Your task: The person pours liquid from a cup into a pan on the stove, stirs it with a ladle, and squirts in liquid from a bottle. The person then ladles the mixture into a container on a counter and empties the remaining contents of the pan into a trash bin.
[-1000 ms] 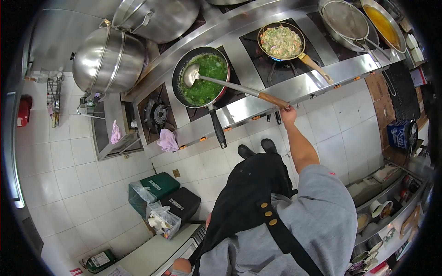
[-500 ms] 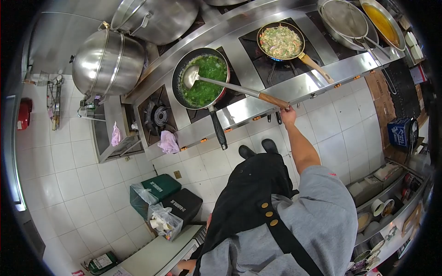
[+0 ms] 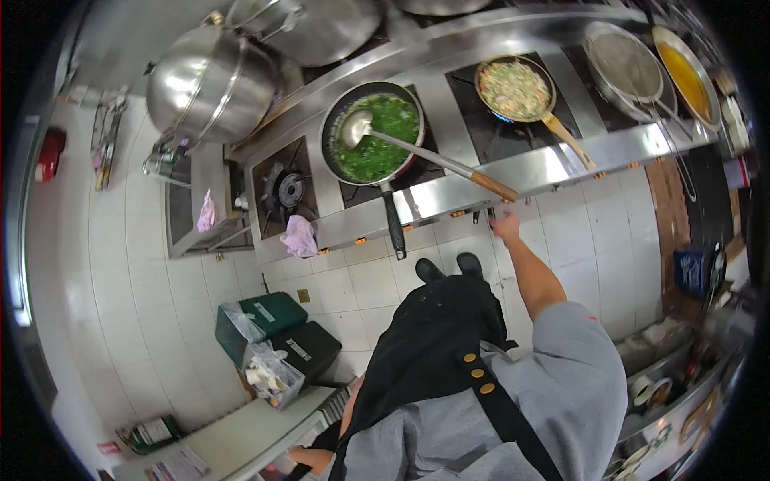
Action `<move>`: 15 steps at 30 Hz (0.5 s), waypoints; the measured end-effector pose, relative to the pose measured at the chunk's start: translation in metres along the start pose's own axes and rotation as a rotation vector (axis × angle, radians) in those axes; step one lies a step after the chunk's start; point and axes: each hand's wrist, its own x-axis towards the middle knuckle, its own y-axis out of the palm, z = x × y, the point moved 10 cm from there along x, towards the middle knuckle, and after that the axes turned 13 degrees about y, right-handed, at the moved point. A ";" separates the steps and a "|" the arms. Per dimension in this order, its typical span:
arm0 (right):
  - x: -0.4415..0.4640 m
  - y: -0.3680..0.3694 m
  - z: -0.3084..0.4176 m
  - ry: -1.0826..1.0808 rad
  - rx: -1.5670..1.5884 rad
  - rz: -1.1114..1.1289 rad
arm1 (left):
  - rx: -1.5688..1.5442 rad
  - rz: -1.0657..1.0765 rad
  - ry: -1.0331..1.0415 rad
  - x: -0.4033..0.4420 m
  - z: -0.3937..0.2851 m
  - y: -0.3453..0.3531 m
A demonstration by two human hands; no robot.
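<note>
My right hand (image 3: 506,227) is at the stove's front edge, beside dark control levers (image 3: 491,214) and below the end of the ladle's wooden handle, which it does not hold. Its fingers are small and blurred; I cannot tell whether they grip a lever. The ladle (image 3: 424,152) rests by itself, its bowl in a black pan (image 3: 392,199) of green leafy food (image 3: 396,118), its handle across the rim and over the stove edge. To the right, a pan with a wooden handle (image 3: 569,141) holds chopped food (image 3: 514,88) over a blue flame. My left hand is not visible; only part of that arm shows.
Large steel pots (image 3: 203,84) stand at the upper left. A strainer (image 3: 624,62) and a tray of yellow liquid (image 3: 683,80) are at the upper right. A pink cloth (image 3: 300,236) hangs on the stove edge. Bins (image 3: 269,314) stand on the floor, lower left.
My right hand has let go of the ladle handle and moved down to the stove's front edge. The ladle stays in the pan. The view has shifted and blurred slightly.
</note>
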 end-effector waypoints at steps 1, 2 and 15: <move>-0.029 0.018 0.023 -0.161 -0.483 0.258 | -0.065 0.033 0.015 0.003 -0.018 0.015; -0.059 0.049 0.025 -0.442 -0.810 0.369 | -0.148 0.075 0.033 0.006 -0.044 0.032; -0.319 -0.062 0.166 -0.700 -0.996 0.549 | -0.214 0.769 0.361 0.142 -0.146 0.141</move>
